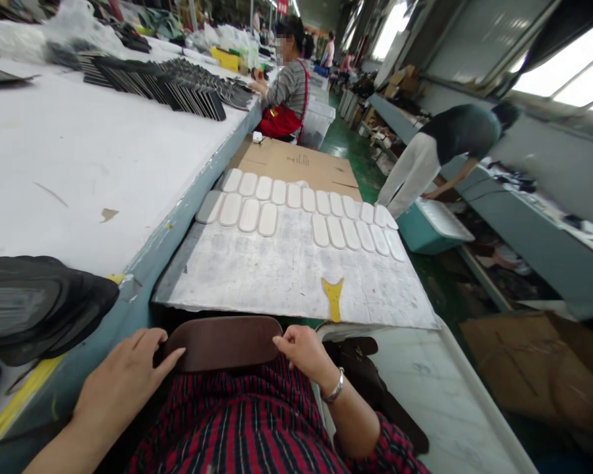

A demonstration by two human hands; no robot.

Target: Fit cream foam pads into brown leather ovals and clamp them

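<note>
A dark brown oblong leather piece [227, 343] with rounded ends is held level above my lap. My left hand [121, 375] pinches its left end between thumb and fingers. At its right end my right hand [304, 352] grips the edge, thumb on top; a silver bracelet circles that wrist. Just beyond lies a whitish work board [257, 276] bearing rows of pale oblong pieces [250, 215] laid side by side. A yellow Y-shaped piece [333, 298] rests near the board's front edge.
To my right stands a pale bin [454, 388] with dark brown pieces [360, 375] inside. Black layered pieces [39, 303] lie on the white table [79, 171] at left. A seated person in a red apron [286, 99] and a person bending over a teal bin [425, 227] are farther off.
</note>
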